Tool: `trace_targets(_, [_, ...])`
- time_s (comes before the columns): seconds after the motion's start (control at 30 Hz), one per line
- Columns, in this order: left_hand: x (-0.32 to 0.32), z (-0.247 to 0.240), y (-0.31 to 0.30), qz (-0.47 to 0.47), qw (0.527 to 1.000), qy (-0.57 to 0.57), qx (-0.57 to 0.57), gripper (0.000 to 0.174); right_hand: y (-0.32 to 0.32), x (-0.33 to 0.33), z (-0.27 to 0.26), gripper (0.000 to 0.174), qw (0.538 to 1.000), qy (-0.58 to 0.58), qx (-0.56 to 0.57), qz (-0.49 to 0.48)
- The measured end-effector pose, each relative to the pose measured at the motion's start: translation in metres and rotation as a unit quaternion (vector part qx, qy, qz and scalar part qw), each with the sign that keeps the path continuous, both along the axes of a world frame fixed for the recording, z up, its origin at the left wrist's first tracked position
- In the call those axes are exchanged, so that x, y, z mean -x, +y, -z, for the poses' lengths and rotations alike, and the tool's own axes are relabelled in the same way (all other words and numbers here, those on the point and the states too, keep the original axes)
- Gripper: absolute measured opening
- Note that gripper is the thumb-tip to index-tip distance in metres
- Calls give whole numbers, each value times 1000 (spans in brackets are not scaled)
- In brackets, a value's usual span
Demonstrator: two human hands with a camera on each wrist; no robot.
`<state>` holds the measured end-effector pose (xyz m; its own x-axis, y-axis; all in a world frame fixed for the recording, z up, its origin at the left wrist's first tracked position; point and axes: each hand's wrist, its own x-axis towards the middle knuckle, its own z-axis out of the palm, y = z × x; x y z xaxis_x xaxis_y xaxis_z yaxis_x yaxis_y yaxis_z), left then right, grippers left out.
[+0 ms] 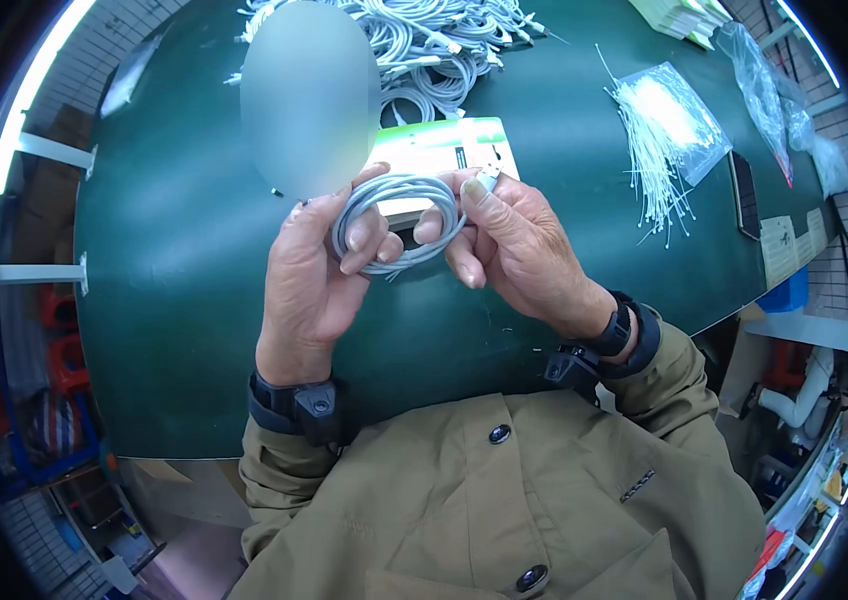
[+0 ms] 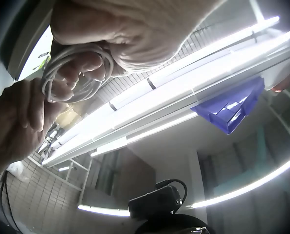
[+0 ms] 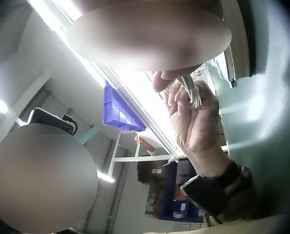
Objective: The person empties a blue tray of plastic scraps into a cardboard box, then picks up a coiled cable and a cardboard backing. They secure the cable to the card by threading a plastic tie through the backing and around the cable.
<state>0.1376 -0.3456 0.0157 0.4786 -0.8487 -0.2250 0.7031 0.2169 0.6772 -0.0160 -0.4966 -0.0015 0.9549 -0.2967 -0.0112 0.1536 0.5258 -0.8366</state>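
A grey cable [image 1: 399,186] wound into a round coil is held up between both hands, over the near middle of the green table. At the coil's left side, my left hand [image 1: 309,270] grips it, some fingertips reaching through the loop. My right hand [image 1: 524,240] holds the opposite side and pinches the cable's light-coloured plug [image 1: 488,177] between thumb and finger. In the left wrist view the looped strands [image 2: 50,84] pass around the fingers. Seen edge-on in the right wrist view, the bundled strands [image 3: 191,91] lie across the left hand's fingers.
Behind the hands, a white and green package [image 1: 499,140] lies on the table [image 1: 184,330]. A heap of grey cables [image 1: 424,45] fills the far side. To the right are white cable ties [image 1: 649,150] spilling from a clear bag, and a phone [image 1: 744,195] at the edge.
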Motion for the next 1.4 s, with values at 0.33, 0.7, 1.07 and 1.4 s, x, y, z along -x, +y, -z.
trace_targets(0.33, [7,22,-6,-69,996,47,17,47,13,-3,10,38,995,49,77,-38])
trace_targets(0.7, [9,24,-8,-178,973,1,-149,9,15,-10,22,35,996,48,44,56])
trace_targets(1.07, [57,16,-103,6,923,-364,-126,9,-2,-18,38,38,996,12,-89,2])
trace_targets(1.4, [74,14,-112,49,893,-431,-117,12,-17,9,35,37,999,-9,-38,8])
